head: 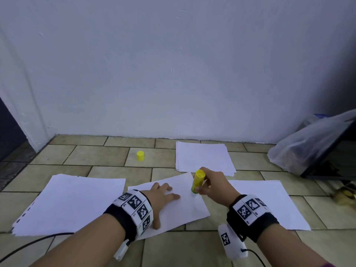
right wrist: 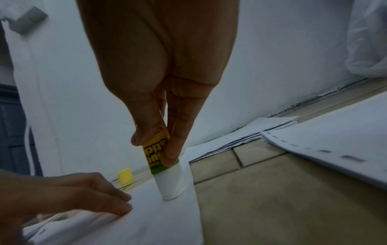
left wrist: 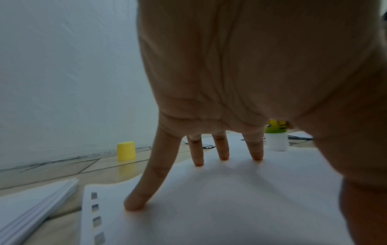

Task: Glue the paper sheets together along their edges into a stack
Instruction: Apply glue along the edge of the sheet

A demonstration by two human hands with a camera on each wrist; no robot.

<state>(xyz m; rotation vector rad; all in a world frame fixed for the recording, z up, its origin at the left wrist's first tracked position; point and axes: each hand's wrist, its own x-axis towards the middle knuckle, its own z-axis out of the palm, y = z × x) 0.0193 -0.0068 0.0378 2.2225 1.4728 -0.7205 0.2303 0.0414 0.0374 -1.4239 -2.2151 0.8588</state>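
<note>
A white paper sheet (head: 185, 207) lies tilted on the tiled floor in front of me. My left hand (head: 161, 195) lies flat on it with fingers spread, fingertips (left wrist: 223, 155) pressing the paper down. My right hand (head: 209, 183) grips a yellow glue stick (head: 198, 181) upright, its white glue end (right wrist: 171, 184) touching the sheet near its right edge. The stick's yellow cap (head: 140, 155) stands on the floor farther back. Paper piles lie at left (head: 73, 201), right (head: 269, 201) and back (head: 204, 157).
A white wall (head: 173, 64) rises just behind the back pile. A translucent plastic bag (head: 304, 149) and a dark slanted panel (head: 335, 155) sit at the far right. A black cable (head: 28, 245) runs across the floor at lower left.
</note>
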